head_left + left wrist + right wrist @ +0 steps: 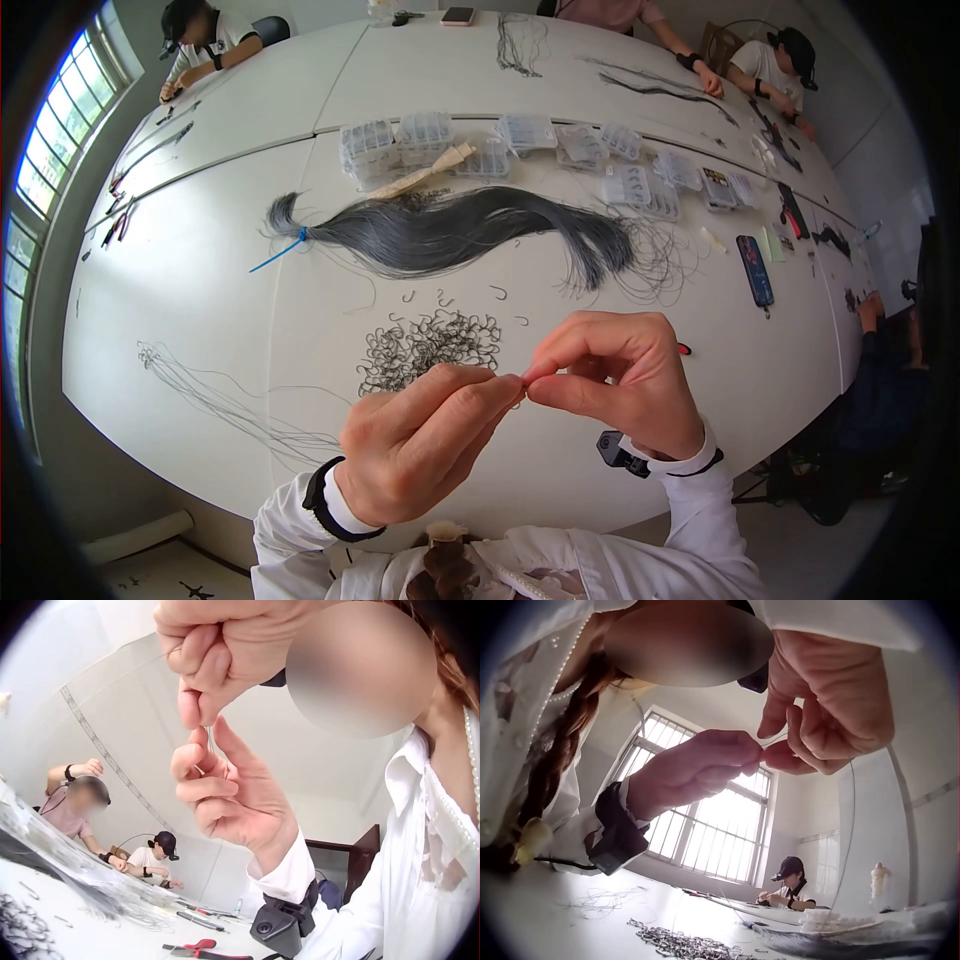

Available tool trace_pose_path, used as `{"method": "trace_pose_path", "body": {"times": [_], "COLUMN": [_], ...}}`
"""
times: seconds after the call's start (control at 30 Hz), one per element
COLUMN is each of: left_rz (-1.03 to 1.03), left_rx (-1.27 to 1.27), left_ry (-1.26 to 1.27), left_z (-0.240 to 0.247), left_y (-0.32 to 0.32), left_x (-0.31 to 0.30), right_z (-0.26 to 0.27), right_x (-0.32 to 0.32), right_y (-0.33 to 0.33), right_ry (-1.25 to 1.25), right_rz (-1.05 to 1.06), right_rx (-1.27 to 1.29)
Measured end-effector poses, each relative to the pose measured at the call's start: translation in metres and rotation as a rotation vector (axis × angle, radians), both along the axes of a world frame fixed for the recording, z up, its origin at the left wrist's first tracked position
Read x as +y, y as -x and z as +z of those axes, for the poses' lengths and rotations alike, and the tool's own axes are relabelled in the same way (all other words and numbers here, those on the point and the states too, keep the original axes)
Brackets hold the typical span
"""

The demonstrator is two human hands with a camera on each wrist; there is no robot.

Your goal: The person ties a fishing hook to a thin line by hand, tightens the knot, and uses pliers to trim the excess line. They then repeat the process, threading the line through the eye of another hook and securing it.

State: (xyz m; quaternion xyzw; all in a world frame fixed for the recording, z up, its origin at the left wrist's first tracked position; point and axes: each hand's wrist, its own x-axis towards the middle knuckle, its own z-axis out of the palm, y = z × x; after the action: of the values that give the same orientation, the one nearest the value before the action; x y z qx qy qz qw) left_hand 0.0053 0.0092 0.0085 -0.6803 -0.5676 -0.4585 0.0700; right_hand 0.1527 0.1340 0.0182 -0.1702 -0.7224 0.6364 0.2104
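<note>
My left hand (425,440) and right hand (625,375) meet at the fingertips above the table's near part. Both pinch a thin fishing line (853,802), which arcs down from the right hand in the right wrist view. Fine strands show between the right fingers in the left wrist view. Whether a hook sits between the fingertips I cannot tell. Just beyond the hands lies a pile of small dark fish hooks (430,345), a few of them loose. Behind it stretches a long bundle of grey line (430,230), bound by a blue tie (280,250).
Clear plastic boxes (525,132) stand behind the bundle, near a beige strip (425,172). Several lines with hooks (200,395) lie at left. Pliers (120,220), a phone (755,270) and red-handled pliers (202,947) are on the table. Other people sit around the far side.
</note>
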Motion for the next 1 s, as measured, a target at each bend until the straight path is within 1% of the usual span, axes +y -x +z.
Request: {"method": "trace_pose_path", "body": {"times": [0.03, 0.1, 0.23, 0.33, 0.4, 0.6, 0.67, 0.87, 1.0], "left_rz": [0.000, 0.087, 0.081, 0.079, 0.071, 0.047, 0.048, 0.041, 0.045], "left_rx": [-0.001, -0.049, -0.069, -0.134, -0.245, -0.369, -0.377, -0.412, -0.437], "left_ry": [0.001, 0.127, 0.135, 0.119, 0.147, 0.210, 0.208, 0.232, 0.231], "left_z": [0.0020, 0.0076, 0.0061, 0.0043, 0.0061, 0.0049, 0.0040, 0.0051, 0.0068], "left_y": [-0.0018, -0.0065, -0.0078, -0.0088, -0.0091, -0.0071, -0.0071, -0.0056, -0.0052], "left_x": [-0.0013, -0.0048, -0.0033, 0.0003, 0.0013, 0.0005, 0.0005, -0.0007, -0.0015], "right_z": [-0.0012, -0.0027, -0.0044, -0.0066, -0.0081, -0.0087, -0.0094, -0.0102, -0.0091], "right_x": [0.0002, 0.0002, -0.0011, -0.0026, -0.0033, -0.0043, -0.0042, -0.0057, -0.0055], "right_y": [0.0001, 0.0001, 0.0016, 0.0029, 0.0032, 0.0033, 0.0034, 0.0030, 0.0030], "right_ry": [0.021, 0.043, 0.080, 0.094, 0.108, 0.127, 0.095, 0.108, 0.102], "right_rz": [-0.005, -0.010, -0.025, -0.045, -0.052, -0.075, -0.075, -0.082, -0.063], "right_rx": [-0.010, -0.021, 0.002, 0.015, 0.020, 0.010, 0.007, 0.011, 0.059]}}
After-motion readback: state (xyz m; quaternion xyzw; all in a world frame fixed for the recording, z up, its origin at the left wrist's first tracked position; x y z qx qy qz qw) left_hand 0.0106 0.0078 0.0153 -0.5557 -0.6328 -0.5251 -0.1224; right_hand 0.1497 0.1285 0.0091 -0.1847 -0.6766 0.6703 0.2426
